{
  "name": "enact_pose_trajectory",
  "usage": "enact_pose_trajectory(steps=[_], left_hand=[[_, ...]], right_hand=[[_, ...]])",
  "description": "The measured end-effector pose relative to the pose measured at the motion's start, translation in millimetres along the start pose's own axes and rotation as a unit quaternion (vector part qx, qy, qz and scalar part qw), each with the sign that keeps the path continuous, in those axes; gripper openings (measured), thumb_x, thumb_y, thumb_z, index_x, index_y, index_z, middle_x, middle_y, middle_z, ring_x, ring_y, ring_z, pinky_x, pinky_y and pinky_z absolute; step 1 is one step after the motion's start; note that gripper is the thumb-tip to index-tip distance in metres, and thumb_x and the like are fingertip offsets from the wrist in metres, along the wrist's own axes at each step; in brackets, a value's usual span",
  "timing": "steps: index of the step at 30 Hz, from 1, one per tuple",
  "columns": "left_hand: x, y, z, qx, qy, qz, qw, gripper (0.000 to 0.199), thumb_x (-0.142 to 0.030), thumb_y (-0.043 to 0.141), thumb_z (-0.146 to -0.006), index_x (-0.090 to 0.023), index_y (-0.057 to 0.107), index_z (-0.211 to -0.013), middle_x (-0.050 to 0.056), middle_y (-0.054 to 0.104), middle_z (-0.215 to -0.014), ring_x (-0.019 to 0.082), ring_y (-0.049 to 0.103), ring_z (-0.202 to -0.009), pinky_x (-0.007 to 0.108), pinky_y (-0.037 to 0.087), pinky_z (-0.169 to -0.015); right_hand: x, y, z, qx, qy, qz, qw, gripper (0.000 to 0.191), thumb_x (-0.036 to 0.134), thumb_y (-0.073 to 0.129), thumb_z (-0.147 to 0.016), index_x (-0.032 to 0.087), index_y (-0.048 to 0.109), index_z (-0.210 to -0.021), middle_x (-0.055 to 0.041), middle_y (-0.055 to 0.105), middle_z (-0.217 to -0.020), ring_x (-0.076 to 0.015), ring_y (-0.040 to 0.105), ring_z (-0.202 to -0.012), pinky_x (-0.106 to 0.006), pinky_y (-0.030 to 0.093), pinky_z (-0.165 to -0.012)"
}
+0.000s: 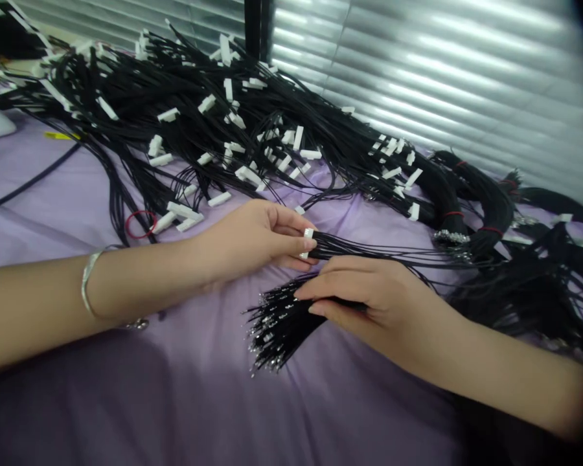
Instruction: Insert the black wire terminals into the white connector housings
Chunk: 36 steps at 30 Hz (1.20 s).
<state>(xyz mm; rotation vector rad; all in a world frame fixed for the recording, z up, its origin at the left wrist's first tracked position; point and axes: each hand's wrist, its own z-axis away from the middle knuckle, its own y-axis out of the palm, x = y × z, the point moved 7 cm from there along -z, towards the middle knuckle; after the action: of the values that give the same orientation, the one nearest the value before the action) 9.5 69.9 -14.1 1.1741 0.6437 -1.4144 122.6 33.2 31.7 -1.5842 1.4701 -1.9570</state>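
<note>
Pinched between the thumb and fingers of my left hand (257, 239) is a small white connector housing (308, 243). Several thin black wires (364, 246) run from it to the right, passing above my right hand (364, 291). My right hand is closed, its thumb and fingertips at a thick bundle of black wires (291, 330) on the cloth. Shiny metal terminals tip that bundle's left end. Whether my right fingers grip one wire or several is too fine to make out. Part of the bundle is hidden under that hand.
A large heap of black cables with white connectors (223, 116) spans the back. Tied wire bundles (486, 200) lie at the right. A red band (140, 224) rests on the purple cloth (214, 401) at the left. Window blinds (442, 77) rise behind.
</note>
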Motion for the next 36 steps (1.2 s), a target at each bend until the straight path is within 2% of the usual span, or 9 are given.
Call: enact_pose_trajectory(steps=[4,8,14,18,20,23,32,34,36], left_hand=[[1,0.7,-1,0.005,0.000,0.008,1.000,0.009,-0.008,0.069,-0.073,-0.015,0.072,-0.076,-0.001,0.072,-0.073,0.012,0.070,-0.068,0.022,0.057,-0.072],[5,-1.4,-6,0.003,-0.012,0.029,0.999,0.010,-0.006,0.066,-0.075,-0.014,0.070,-0.077,0.000,0.072,-0.075,0.013,0.070,-0.071,0.025,0.056,-0.076],[8,-4.8,-12,0.007,-0.006,0.058,0.998,0.010,-0.003,0.066,-0.075,-0.011,0.069,-0.080,0.002,0.071,-0.077,0.014,0.070,-0.073,0.028,0.056,-0.081],[8,-4.6,-12,0.016,-0.006,0.066,0.998,0.009,-0.004,0.067,-0.074,-0.011,0.068,-0.080,0.000,0.069,-0.074,0.013,0.070,-0.072,0.030,0.056,-0.083],[7,-5.0,-12,0.016,-0.005,0.068,0.998,0.010,-0.004,0.068,-0.074,-0.011,0.068,-0.080,0.000,0.069,-0.076,0.013,0.069,-0.073,0.029,0.056,-0.083],[7,-5.3,-11,0.016,0.001,0.063,0.998,0.010,-0.006,0.069,-0.073,-0.012,0.069,-0.081,0.001,0.070,-0.078,0.014,0.069,-0.073,0.029,0.056,-0.082],[8,-4.5,-11,0.010,0.009,0.022,1.000,0.010,-0.007,0.069,-0.072,-0.015,0.070,-0.078,0.001,0.071,-0.074,0.014,0.070,-0.070,0.029,0.057,-0.077],[7,-4.1,-11,0.011,0.007,0.017,1.000,0.009,-0.008,0.068,-0.073,-0.015,0.070,-0.080,0.001,0.071,-0.075,0.015,0.070,-0.072,0.030,0.057,-0.079],[8,-3.9,-10,0.014,0.000,0.019,1.000,0.009,-0.008,0.068,-0.074,-0.014,0.070,-0.081,0.002,0.072,-0.077,0.016,0.071,-0.074,0.030,0.056,-0.081]], right_hand=[[6,3,0,0.022,-0.021,0.032,0.999,0.015,0.019,0.056,-0.088,0.021,0.069,-0.095,-0.0040,0.060,-0.107,-0.0111,0.058,-0.096,-0.023,0.047,-0.087],[3,-2,-4,-0.037,-0.012,0.125,0.991,0.019,0.014,0.047,-0.091,0.014,0.066,-0.091,-0.0084,0.061,-0.095,-0.0165,0.057,-0.089,-0.031,0.051,-0.081],[-5,8,-4,0.001,-0.034,0.192,0.981,0.013,0.007,0.052,-0.087,0.011,0.064,-0.087,-0.0081,0.059,-0.092,-0.0184,0.054,-0.089,-0.033,0.049,-0.083],[-11,4,-6,-0.015,0.006,0.207,0.978,0.016,0.010,0.049,-0.089,0.012,0.065,-0.090,-0.0082,0.058,-0.092,-0.0186,0.054,-0.087,-0.034,0.049,-0.081],[-15,5,-9,-0.002,0.027,0.215,0.976,0.019,0.013,0.046,-0.091,0.013,0.065,-0.092,-0.0091,0.058,-0.094,-0.0200,0.054,-0.090,-0.036,0.048,-0.084],[-20,7,-12,0.027,0.044,0.193,0.980,0.021,0.017,0.045,-0.092,0.014,0.066,-0.089,-0.0097,0.057,-0.094,-0.0208,0.054,-0.090,-0.038,0.048,-0.084],[-25,7,-11,0.073,0.065,0.085,0.992,0.012,0.014,0.050,-0.089,0.017,0.059,-0.081,-0.0049,0.055,-0.097,-0.0152,0.051,-0.093,-0.029,0.042,-0.084],[-23,5,-11,0.065,0.072,0.076,0.992,0.010,0.014,0.049,-0.089,0.017,0.056,-0.082,-0.0040,0.056,-0.096,-0.0145,0.052,-0.092,-0.028,0.042,-0.082],[-21,-1,-12,0.039,0.088,0.054,0.994,0.009,0.013,0.048,-0.089,0.017,0.054,-0.084,-0.0016,0.059,-0.088,-0.0123,0.054,-0.083,-0.025,0.043,-0.075]])
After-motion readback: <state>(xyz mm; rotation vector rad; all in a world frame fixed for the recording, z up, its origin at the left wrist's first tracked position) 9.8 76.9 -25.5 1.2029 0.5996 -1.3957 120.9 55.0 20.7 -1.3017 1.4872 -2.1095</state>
